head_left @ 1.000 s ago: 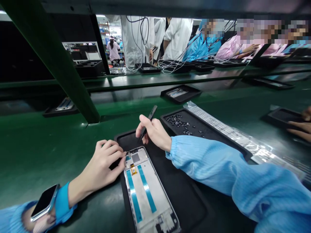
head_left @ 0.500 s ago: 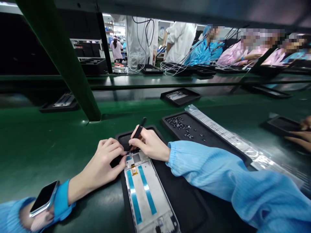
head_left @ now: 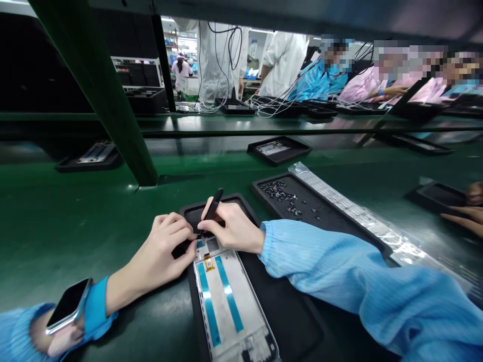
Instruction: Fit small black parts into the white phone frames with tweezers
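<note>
A silver phone frame (head_left: 234,301) with two blue strips and a small orange flex piece lies in a black tray (head_left: 294,322). My right hand (head_left: 234,226) grips a dark pen-like tool (head_left: 214,205) over the frame's far end; the tool's tip is hidden by the fingers. My left hand (head_left: 162,251) is closed at the frame's upper left corner, thumb and fingertips pressed near the edge. Whatever is between those fingertips is too small to make out.
Beyond my right arm, a black tray (head_left: 317,221) holds many small black parts, beside a clear plastic strip (head_left: 350,211). A green post (head_left: 109,105) rises at left. Trays (head_left: 279,158) stand farther back. Another person's hand (head_left: 466,216) is at right.
The tool in my right hand has tilted and dropped slightly, its top now lower and further left. My left hand stays at the frame's corner.
</note>
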The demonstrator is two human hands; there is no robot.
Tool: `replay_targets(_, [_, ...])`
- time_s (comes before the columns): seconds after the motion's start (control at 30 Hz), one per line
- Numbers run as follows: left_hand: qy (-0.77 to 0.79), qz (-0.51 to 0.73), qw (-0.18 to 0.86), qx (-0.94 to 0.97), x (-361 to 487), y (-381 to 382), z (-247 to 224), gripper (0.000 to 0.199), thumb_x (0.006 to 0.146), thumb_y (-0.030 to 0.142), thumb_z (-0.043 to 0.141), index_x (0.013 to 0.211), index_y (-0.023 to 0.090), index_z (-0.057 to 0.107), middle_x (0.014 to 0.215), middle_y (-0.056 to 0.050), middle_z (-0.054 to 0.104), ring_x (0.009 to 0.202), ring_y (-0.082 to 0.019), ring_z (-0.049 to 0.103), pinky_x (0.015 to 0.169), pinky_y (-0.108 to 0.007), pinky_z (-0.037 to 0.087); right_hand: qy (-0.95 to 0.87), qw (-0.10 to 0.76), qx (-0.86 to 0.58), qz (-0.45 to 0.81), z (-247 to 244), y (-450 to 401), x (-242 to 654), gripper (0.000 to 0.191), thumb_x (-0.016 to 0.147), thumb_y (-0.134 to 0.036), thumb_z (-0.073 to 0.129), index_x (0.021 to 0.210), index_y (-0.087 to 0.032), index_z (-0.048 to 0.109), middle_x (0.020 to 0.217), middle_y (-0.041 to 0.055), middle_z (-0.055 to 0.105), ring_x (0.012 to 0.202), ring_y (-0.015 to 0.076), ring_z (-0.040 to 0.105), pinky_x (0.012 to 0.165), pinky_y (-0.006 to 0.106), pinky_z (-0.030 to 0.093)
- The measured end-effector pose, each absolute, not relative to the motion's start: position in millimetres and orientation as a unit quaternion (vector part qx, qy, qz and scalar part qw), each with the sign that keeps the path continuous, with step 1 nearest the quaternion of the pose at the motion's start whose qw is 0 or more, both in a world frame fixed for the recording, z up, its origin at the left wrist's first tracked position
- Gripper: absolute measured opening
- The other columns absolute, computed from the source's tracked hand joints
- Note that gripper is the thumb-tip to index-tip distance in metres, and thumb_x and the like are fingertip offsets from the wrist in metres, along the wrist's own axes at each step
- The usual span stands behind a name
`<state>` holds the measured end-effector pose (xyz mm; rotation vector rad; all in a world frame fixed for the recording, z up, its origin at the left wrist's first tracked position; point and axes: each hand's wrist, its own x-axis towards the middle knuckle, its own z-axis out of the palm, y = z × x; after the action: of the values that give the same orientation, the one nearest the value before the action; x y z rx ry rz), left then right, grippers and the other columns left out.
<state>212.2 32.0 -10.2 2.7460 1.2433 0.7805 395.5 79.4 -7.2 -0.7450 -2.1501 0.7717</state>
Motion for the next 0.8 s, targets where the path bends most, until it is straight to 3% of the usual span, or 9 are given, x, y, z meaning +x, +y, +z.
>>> replay_targets(0.2, [0.393,0.254,0.007,0.884,211.5,33.9,-10.4,0.011,0.083,0.015,0.046,0.076,0.017,0.055,0.077,-0.003,0.059,0.085,-0.018,0.050,0.079,-0.037,0.035,-0.883,0.342,-0.227,0.228,-5.1,75.7,393.0,0.005,0.083,-0.017,0.050,0.080,-0.015,0.048,0.076,0.0035,0.056,0.069,0.0134,0.055,0.066,0.024,0.043])
replay_targets(0.5, [0.402,0.244,0.016,0.882,212.1,31.8,-10.2,0.013,0.083,0.017,0.046,0.079,0.016,0.059,0.080,-0.004,0.063,0.085,-0.019,0.051,0.079,-0.037,0.035,-0.808,0.364,-0.323,0.333,-4.8,78.6,397.1,0.011,0.084,-0.023,0.051,0.077,-0.015,0.048,0.068,-0.0002,0.054,0.062,0.0111,0.054,0.060,0.023,0.042])
replay_targets(0.8, [0.349,0.244,0.028,0.905,212.8,13.5,-5.5,0.014,0.084,0.022,0.047,0.085,0.023,0.061,0.080,-0.004,0.063,0.080,-0.021,0.054,0.076,-0.041,0.041,-0.858,0.373,-0.261,0.239,-9.8,79.1,395.5,0.008,0.083,-0.021,0.052,0.079,-0.015,0.049,0.076,0.0029,0.056,0.070,0.0133,0.056,0.067,0.024,0.043])
